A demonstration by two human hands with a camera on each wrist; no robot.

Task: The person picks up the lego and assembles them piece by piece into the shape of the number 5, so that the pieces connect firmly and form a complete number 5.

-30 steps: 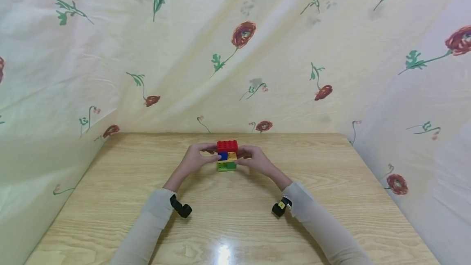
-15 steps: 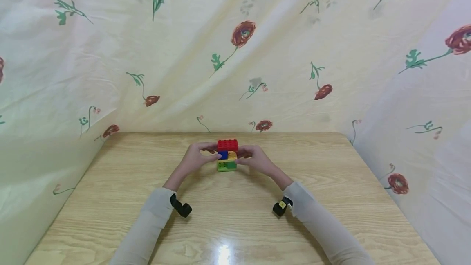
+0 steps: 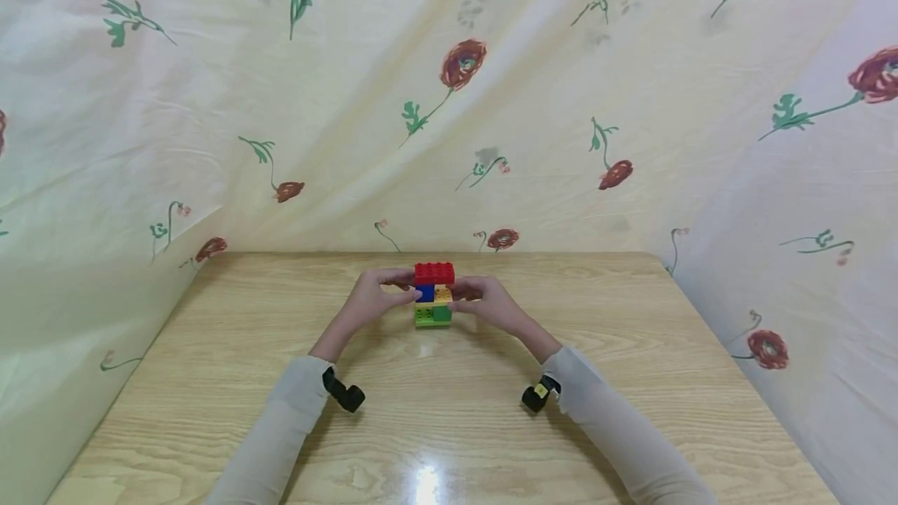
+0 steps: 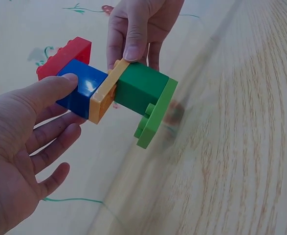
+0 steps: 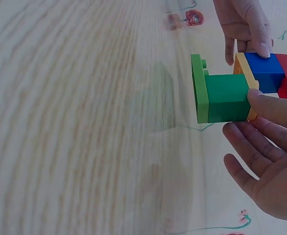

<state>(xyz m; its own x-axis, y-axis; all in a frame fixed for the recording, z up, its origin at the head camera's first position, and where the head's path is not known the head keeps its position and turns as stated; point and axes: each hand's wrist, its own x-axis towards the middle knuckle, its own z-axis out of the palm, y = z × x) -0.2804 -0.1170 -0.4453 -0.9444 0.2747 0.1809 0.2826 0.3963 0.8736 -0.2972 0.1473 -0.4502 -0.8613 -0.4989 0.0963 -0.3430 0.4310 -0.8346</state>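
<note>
A stack of toy building bricks is held between both hands at mid-table. From the top come a red brick, a blue brick, a thin yellow-orange brick, a dark green brick and a thin light green brick at the bottom. My left hand pinches the blue brick, thumb on its near face. With the thumb on the yellow-orange brick's edge, my right hand grips the stack from the other side. Fingertips behind the bricks are partly hidden.
The bricks are over a wood-grain table with a glossy surface. A pale cloth with red flowers hangs behind the table and along both sides. Black wrist cameras sit on both forearms.
Both hands keep their hold. The red top of the stack has risen slightly in the head view, and more of the stack's front shows. A small bright reflection has appeared on the table below it.
</note>
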